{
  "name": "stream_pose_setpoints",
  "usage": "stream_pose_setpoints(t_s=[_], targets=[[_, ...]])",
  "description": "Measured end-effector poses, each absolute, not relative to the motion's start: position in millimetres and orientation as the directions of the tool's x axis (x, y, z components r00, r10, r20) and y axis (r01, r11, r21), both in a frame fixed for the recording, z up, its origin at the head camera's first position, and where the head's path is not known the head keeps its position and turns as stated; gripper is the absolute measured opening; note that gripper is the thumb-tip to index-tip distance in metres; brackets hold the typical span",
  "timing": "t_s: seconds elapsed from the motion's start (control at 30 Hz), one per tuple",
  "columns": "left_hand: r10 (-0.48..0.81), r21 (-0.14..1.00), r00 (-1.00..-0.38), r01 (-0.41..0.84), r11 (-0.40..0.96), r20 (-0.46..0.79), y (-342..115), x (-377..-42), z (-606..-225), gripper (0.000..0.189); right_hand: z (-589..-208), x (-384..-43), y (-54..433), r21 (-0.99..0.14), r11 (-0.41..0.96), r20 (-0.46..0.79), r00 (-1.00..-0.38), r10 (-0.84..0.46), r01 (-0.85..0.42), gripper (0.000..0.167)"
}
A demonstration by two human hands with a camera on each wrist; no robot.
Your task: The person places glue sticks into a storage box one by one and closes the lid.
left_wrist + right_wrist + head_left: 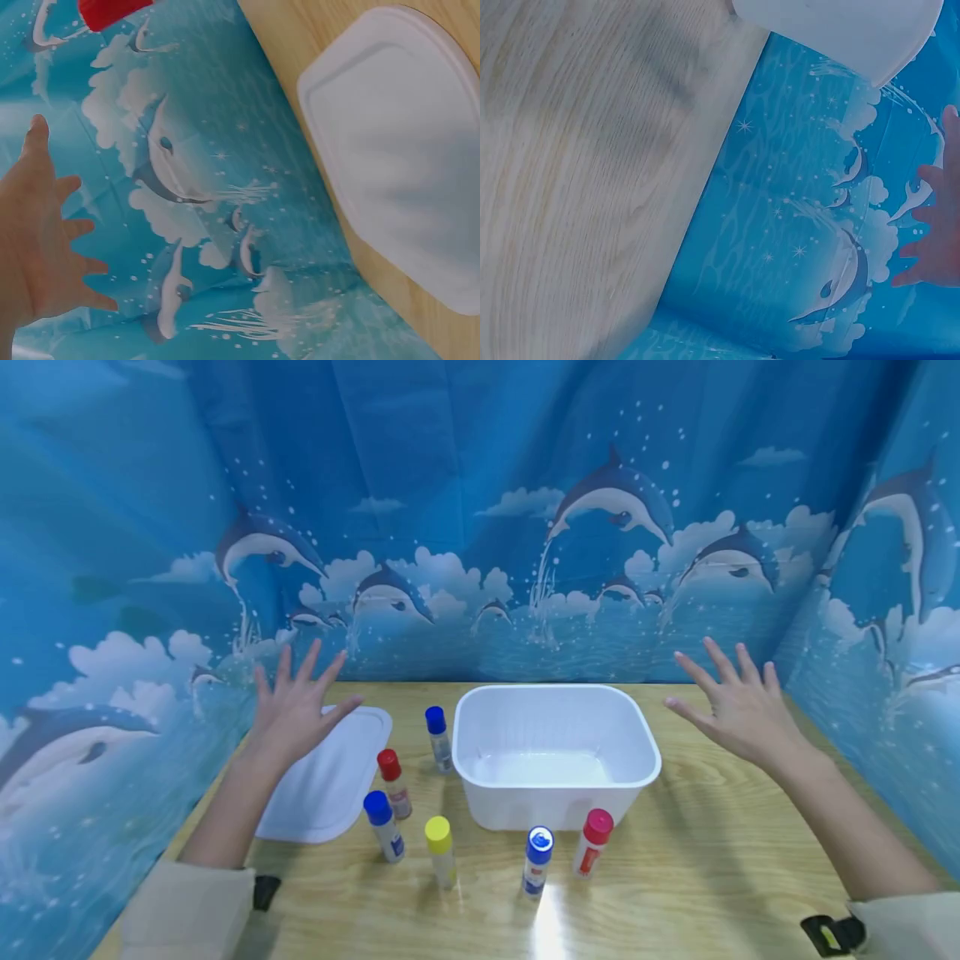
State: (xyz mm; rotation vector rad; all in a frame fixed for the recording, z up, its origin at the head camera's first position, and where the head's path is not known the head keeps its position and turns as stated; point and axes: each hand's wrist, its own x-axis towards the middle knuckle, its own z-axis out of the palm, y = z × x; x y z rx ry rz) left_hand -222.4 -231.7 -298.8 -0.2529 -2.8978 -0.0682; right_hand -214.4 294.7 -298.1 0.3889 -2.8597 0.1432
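Both the left hand (pixel 291 717) and right hand (pixel 744 714) spread fingers wide, holding nothing, the left near a white lid (pixel 322 785); six capped tubes (pixel 441 852), blurred but probably glue sticks, stand left and in front of a white tub (pixel 510 806)

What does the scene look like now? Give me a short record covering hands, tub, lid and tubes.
left hand: raised, fingers spread, holding nothing
right hand: raised, fingers spread, holding nothing
white tub: uncovered, upright on the table
white lid: flat, left of the tub
tubes: six standing outside the tub; three blue-capped, two red-capped, one yellow-capped
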Motion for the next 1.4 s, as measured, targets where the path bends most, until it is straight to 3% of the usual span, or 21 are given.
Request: stream_pose_setpoints(t_s=[0.23,0.43,0.53,0.7,0.9,1.07,1.27,1.4], targets=[[0.199,0.0,-0.947,0.206,0.979,0.252,-215.5,-209.2,-284.7,0.08,-297.1,-210.7,285.1,-0.047,0.954,0.276,-0.921,-0.274,-0.298,0.073],[0.275,-0.045,-0.894,0.277,0.96,0.353,-193.9,-189.5,-275.5,0.074,-297.9,-204.5,275.2,-0.05,0.946,0.27,-0.916,-0.296,-0.32,0.074],[0.341,-0.074,-0.831,0.345,0.936,0.439,-179.8,-174.8,-274.6,0.072,-301.1,-201.8,269.2,-0.051,0.943,0.262,-0.915,-0.306,-0.33,0.074],[0.44,-0.087,-0.673,0.491,0.867,0.594,-149.3,-150.1,-278.2,0.072,-310.9,-198.1,260.4,-0.075,0.933,0.267,-0.908,-0.322,-0.353,0.074],[0.521,-0.051,-0.534,0.665,0.745,0.666,-108.1,-124.7,-291.3,0.07,-324.0,-194.8,252.9,-0.131,0.919,0.281,-0.903,-0.325,-0.371,0.071],[0.563,0.065,-0.539,0.756,0.651,0.627,-78.1,-108.8,-306.4,0.066,-332.1,-191.4,250.9,-0.222,0.907,0.248,-0.92,-0.302,-0.358,0.07],[0.567,0.258,-0.598,0.782,0.568,0.566,-51.3,-100.9,-323.7,0.063,-339.2,-187.2,250.0,-0.314,0.878,0.237,-0.926,-0.294,-0.36,0.067],[0.559,0.326,-0.591,0.798,0.506,0.581,-39.4,-102.0,-331.6,0.058,-343.9,-186.1,250.9,-0.39,0.855,0.214,-0.937,-0.276,-0.341,0.065]])
